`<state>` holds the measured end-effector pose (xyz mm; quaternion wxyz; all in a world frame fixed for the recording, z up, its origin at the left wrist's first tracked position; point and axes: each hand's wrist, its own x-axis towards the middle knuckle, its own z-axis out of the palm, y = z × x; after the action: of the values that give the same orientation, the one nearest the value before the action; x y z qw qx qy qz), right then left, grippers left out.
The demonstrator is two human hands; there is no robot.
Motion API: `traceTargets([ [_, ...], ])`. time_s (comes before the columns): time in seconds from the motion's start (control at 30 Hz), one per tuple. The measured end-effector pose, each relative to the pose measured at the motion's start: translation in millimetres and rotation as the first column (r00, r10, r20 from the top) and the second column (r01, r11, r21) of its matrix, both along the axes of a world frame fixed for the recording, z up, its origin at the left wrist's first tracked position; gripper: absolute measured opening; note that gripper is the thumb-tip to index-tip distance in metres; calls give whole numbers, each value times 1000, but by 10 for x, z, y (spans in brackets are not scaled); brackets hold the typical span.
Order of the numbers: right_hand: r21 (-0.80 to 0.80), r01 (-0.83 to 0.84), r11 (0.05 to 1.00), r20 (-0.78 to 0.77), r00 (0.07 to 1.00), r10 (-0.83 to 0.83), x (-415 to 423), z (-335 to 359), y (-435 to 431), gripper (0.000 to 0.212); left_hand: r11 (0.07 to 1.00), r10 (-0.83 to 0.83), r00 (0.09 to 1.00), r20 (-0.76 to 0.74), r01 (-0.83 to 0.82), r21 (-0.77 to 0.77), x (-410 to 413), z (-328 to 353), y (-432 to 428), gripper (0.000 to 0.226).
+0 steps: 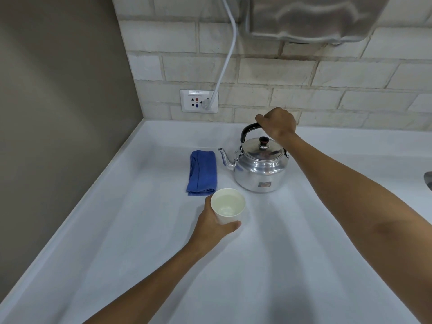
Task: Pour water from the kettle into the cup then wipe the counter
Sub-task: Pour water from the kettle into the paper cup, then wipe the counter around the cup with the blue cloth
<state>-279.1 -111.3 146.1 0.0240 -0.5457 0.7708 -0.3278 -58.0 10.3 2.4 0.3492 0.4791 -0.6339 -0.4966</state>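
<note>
A shiny metal kettle (pixel 258 167) with a black handle stands upright on the white counter (pixel 140 253), its spout pointing left. My right hand (pixel 277 123) is closed over the top of that handle. In front of the kettle a white paper cup (pixel 228 206) holds water, and my left hand (pixel 214 224) is wrapped around its side. A folded blue cloth (pixel 203 171) lies flat to the left of the kettle, just behind the cup, touched by neither hand.
A wall socket (pixel 198 101) with a white cable (pixel 228 54) plugged in sits on the brick wall behind. A steel dispenser (pixel 315 17) hangs above the kettle. A grey side wall (pixel 58 113) bounds the counter on the left. A metal edge (pixel 427 180) shows at far right.
</note>
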Motion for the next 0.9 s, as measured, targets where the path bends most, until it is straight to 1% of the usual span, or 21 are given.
traceTargets([
  [0.2, 0, 7, 1000, 25, 1000, -7, -17, -71, -41, 45, 1000, 5, 1000, 8, -5, 9, 1, 12, 6, 80],
  [0.37, 21, 2, 1000, 39, 999, -3, -36, -93, -16, 39, 1000, 1, 1000, 7, -1, 12, -8, -5, 10, 82],
  [0.47, 13, -30, 999, 31, 999, 30, -1, -75, 75, 43, 997, -71, 997, 24, 71, 17, 61, 6, -4, 85],
  [0.53, -72, -42, 997, 7, 999, 43, 28, -102, 194, 35, 986, -168, 985, 24, 168, 25, 203, 10, -32, 88],
  [0.6, -243, -24, 970, -3, 1000, 24, 77, -200, 421, 38, 978, -208, 977, 51, 207, 37, 416, 30, -83, 92],
  [0.63, -342, 15, 939, 31, 1000, -4, 110, -291, 563, 40, 981, -192, 979, 73, 191, 32, 530, 49, -127, 91],
  [0.67, -408, 70, 911, 91, 995, -36, 144, -418, 714, 41, 988, -157, 983, 93, 157, 14, 632, 72, -192, 87],
  [0.7, -414, 124, 902, 158, 985, -63, 187, -581, 869, 42, 993, -111, 988, 108, 114, -13, 711, 101, -275, 80],
  [0.73, -364, 158, 918, 215, 973, -83, 232, -772, 1017, 44, 997, -62, 991, 118, 68, -47, 755, 136, -374, 73],
  [0.77, -276, 167, 947, 251, 963, -97, 278, -969, 1151, 47, 996, -15, 992, 128, 27, -88, 767, 169, -484, 66],
  [0.8, -159, 160, 974, 252, 961, -117, 326, -1154, 1273, 51, 990, 24, 988, 150, -3, -140, 748, 202, -602, 59],
  [0.83, -25, 140, 990, 211, 969, -132, 370, -1327, 1378, 54, 981, 52, 981, 186, -15, -193, 701, 230, -724, 53],
  [0.9, 204, 90, 975, 41, 994, -100, 430, -1617, 1528, 59, 962, 69, 962, 263, 6, -274, 541, 255, -959, 47],
])
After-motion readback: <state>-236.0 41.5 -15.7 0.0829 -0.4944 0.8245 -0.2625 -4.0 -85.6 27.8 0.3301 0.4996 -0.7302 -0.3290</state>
